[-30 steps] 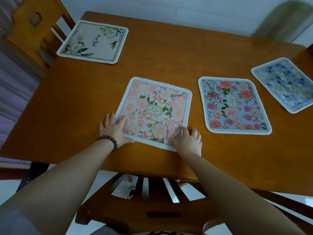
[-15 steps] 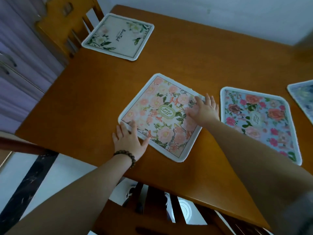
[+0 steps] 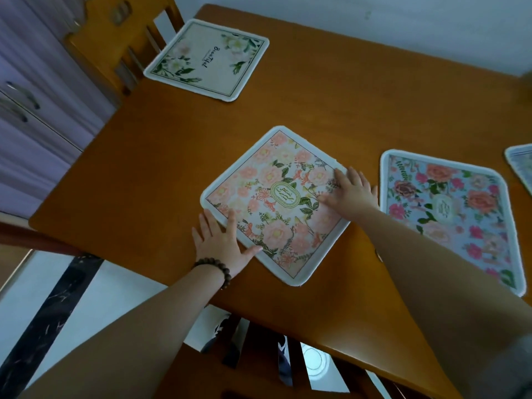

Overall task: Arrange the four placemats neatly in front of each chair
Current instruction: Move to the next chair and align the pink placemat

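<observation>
A pink-peach floral placemat (image 3: 267,180) lies near the front edge of the wooden table (image 3: 331,90). My left hand (image 3: 221,243), with a bead bracelet on the wrist, rests flat at the mat's near-left edge, fingers spread. My right hand (image 3: 349,191) presses flat on the mat's right side. A blue placemat with red and pink roses (image 3: 452,208) lies to the right. At the far left lies a white placemat with green leaves (image 3: 207,59). Only a corner of a fourth placemat (image 3: 521,162) shows at the right edge.
A wooden chair (image 3: 115,38) stands at the table's far left, behind the white mat. Another chair back (image 3: 259,364) sits below the table's near edge. Purple cabinet drawers (image 3: 31,110) fill the left side. A white wall runs behind the table.
My right hand moved from the pink mat's near corner up to its right side. The mat has turned to sit diagonally. The view swung left, pushing the fourth mat to the edge.
</observation>
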Demonstrator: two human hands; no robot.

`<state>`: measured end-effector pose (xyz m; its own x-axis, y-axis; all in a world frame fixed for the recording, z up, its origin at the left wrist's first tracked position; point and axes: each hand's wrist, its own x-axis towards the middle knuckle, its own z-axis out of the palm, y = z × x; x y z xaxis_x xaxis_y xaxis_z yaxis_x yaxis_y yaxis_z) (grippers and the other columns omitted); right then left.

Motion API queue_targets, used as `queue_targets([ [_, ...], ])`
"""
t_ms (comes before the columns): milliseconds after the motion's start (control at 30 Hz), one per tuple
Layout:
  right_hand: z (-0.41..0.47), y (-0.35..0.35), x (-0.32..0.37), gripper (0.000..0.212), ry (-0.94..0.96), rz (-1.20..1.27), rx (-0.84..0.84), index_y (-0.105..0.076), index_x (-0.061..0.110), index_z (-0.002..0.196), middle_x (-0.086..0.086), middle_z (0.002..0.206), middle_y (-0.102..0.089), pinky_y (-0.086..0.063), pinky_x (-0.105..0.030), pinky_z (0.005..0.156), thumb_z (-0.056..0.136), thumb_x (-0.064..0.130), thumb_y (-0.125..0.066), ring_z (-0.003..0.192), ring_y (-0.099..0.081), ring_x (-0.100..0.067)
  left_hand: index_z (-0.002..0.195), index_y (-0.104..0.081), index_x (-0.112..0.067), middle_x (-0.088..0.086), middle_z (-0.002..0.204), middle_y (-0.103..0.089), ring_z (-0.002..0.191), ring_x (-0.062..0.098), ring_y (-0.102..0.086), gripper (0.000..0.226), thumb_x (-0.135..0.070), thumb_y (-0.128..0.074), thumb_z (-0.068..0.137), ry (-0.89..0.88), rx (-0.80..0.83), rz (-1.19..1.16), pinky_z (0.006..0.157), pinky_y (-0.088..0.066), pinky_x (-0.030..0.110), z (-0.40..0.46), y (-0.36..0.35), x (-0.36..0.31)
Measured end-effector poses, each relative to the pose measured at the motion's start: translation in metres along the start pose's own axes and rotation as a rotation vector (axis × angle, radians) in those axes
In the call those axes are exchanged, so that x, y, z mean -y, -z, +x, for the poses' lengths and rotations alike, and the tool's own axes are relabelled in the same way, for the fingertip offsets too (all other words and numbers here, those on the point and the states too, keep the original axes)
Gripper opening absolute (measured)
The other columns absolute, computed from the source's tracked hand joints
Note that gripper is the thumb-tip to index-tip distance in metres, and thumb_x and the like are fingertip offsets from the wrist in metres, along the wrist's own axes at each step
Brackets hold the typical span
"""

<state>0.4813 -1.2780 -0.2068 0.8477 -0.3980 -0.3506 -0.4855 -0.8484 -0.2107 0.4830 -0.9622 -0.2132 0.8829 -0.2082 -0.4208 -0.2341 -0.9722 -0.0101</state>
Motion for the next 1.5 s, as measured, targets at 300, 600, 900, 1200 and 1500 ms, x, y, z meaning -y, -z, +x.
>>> queue_targets([
  [300,-0.062,-0.026,0.006,0.091,-0.197,0.081,-0.082,-0.009,0.032,0.15,-0.005,0.16,-0.004,-0.004,-0.047,0.117,0.077,0.079,-0.036,0.145,0.0,-0.028,0.15,0.007,-0.033,0.019,0.156,0.017,0.143,0.033,0.015,0.109,-0.086,-0.042,0.068,-0.192,0.062,0.043,0.113,0.0,0.054,0.027,0.026,0.027],
  [600,-0.136,-0.042,0.031,0.092,-0.369,0.051,-0.11,-0.014,0.024,0.149,-0.011,0.155,-0.016,-0.018,-0.047,0.112,0.078,0.075,-0.042,0.14,-0.015,-0.034,0.15,0.002,-0.036,0.014,0.157,0.018,0.143,0.03,0.016,0.105,-0.07,-0.061,0.073,-0.379,0.113,0.096,0.114,0.002,0.055,0.068,0.05,0.044],
  [900,-0.196,-0.065,0.055,0.084,-0.546,0.068,-0.102,-0.025,0.02,0.144,-0.014,0.138,-0.035,-0.032,-0.044,0.098,0.079,0.072,-0.041,0.126,-0.03,-0.034,0.149,0.008,-0.038,0.013,0.159,0.01,0.144,0.031,0.01,0.098,-0.059,-0.06,0.081,-0.351,0.018,0.08,0.114,-0.004,0.058,0.061,0.055,0.036],
  [1200,-0.174,-0.047,0.025,0.086,-0.424,0.306,-0.147,-0.016,0.027,0.15,-0.011,0.158,-0.01,-0.016,-0.049,0.115,0.082,0.064,-0.053,0.143,-0.008,-0.034,0.147,0.018,-0.033,0.021,0.157,0.005,0.144,0.037,0.004,0.101,-0.087,-0.025,0.073,-0.307,0.007,-0.029,0.115,-0.006,0.054,-0.004,0.015,0.038],
  [1500,-0.169,-0.061,0.042,0.081,-0.388,0.279,-0.139,-0.02,0.029,0.148,-0.012,0.159,-0.006,-0.008,-0.047,0.117,0.083,0.066,-0.05,0.145,-0.001,-0.03,0.143,0.025,-0.039,0.02,0.155,0.018,0.142,0.033,0.019,0.11,-0.089,-0.036,0.067,-0.402,0.109,-0.011,0.113,0.003,0.057,-0.013,0.006,0.033],
])
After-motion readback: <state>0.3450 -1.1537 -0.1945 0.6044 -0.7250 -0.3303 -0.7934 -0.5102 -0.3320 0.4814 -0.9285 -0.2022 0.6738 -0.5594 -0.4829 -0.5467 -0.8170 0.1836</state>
